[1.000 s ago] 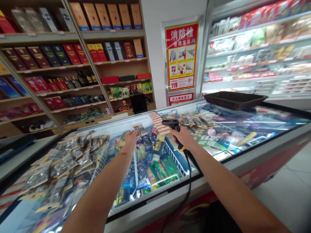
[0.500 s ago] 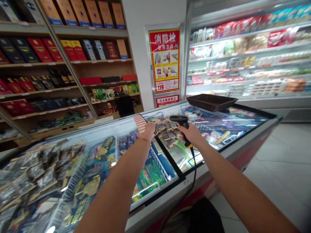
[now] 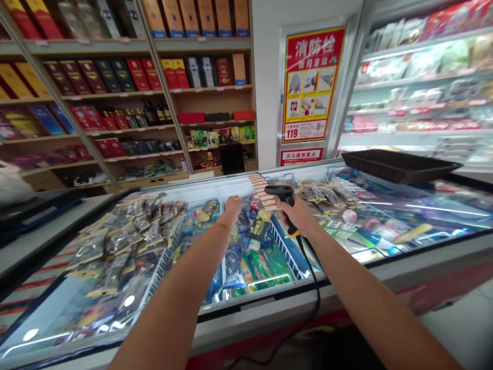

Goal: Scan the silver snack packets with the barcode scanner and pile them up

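My right hand (image 3: pixel 299 215) is wrapped round the grip of a black and yellow barcode scanner (image 3: pixel 283 193), held above the glass top with its head toward the left. A cable hangs from its handle. My left hand (image 3: pixel 232 209) is over the glass to the left of the scanner, its fingers curled in; anything inside them is hidden. Between and behind the hands lies an orange-and-white striped label sheet (image 3: pixel 263 189). Small clear packets with brown edges form a left pile (image 3: pixel 134 231) and a right pile (image 3: pixel 327 195) on the freezer top.
Under the glass of the chest freezer (image 3: pixel 265 303) are wire baskets with bagged goods. A dark tray (image 3: pixel 400 165) rests on its right part. Shelves of boxes (image 3: pixel 127 97) stand behind, beside a red fire-hydrant poster (image 3: pixel 314 85). An open refrigerated case (image 3: pixel 427 92) is at right.
The view has turned left, bringing more of the left packet pile into sight. Both hands have shifted left over the freezer, away from the right pile, with the scanner still in the right hand.
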`<action>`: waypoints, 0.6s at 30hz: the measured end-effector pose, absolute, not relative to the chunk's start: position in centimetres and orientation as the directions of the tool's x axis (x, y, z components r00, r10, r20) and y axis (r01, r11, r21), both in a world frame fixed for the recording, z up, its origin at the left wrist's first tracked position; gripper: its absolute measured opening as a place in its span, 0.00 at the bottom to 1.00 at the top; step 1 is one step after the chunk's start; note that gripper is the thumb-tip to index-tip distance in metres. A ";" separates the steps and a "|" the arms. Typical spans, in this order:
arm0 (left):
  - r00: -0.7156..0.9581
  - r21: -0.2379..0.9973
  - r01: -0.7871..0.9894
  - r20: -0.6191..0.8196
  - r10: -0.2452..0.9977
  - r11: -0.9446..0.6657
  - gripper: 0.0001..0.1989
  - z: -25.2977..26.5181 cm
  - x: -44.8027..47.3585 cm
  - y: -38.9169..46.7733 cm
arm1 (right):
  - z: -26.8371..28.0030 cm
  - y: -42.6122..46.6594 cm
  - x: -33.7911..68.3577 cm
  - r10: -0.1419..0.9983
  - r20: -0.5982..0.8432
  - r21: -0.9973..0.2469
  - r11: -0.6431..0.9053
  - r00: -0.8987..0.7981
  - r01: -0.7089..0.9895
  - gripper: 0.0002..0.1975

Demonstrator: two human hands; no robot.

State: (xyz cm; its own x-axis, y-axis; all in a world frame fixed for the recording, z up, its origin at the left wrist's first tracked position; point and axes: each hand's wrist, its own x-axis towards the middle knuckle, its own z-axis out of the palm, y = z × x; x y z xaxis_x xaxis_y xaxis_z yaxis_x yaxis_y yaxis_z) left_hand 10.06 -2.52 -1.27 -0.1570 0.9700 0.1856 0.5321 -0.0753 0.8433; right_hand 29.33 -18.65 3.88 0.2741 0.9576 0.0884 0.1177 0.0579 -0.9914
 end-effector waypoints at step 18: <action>-0.144 -0.067 0.981 0.389 0.910 0.183 0.12 2.2 -13.3 -6.3 | -0.4 -16.9 20.0 0.995 0.089 -0.962 0.074 0.046 0.263 0.10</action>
State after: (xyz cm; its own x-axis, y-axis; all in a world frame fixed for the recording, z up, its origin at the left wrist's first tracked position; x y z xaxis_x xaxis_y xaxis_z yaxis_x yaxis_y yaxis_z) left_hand -13.29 -6.30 2.20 -0.1437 0.9099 0.3891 0.9808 0.1833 -0.0666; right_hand 20.05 -16.89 -0.38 0.0459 0.9949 0.0895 0.2633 0.0744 -0.9618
